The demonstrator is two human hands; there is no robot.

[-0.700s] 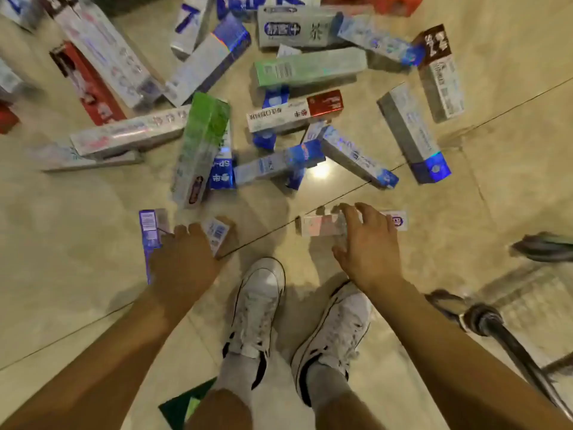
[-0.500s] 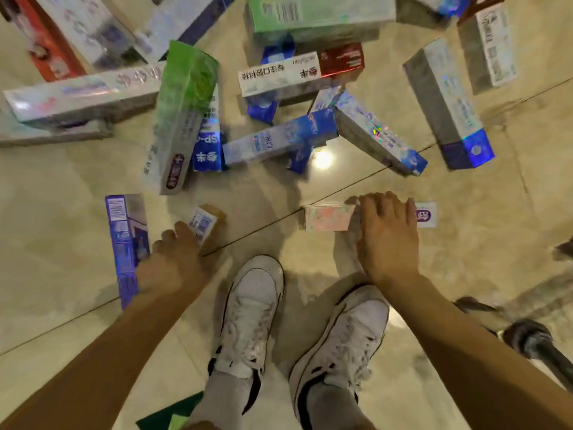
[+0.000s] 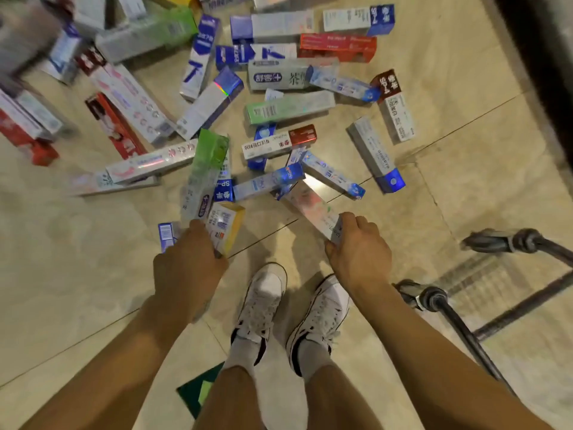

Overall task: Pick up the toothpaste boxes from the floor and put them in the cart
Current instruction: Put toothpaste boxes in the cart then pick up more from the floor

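Observation:
Several toothpaste boxes lie scattered over the beige tiled floor ahead of me. My left hand grips two boxes lifted off the floor: a white and yellow box and a blue one whose end shows at the hand's left. My right hand holds one end of a long pale pink box, raised and pointing away to the upper left. The metal cart stands at the right, near my right arm.
My two white sneakers stand on the floor between my arms. A green box and a blue-capped grey box lie close ahead. A dark green item lies behind my left foot. A dark edge runs along the far right.
Both hands have closed on boxes and lifted them from the floor. The view has risen and tilted forward, showing more of the pile and the cart's frame.

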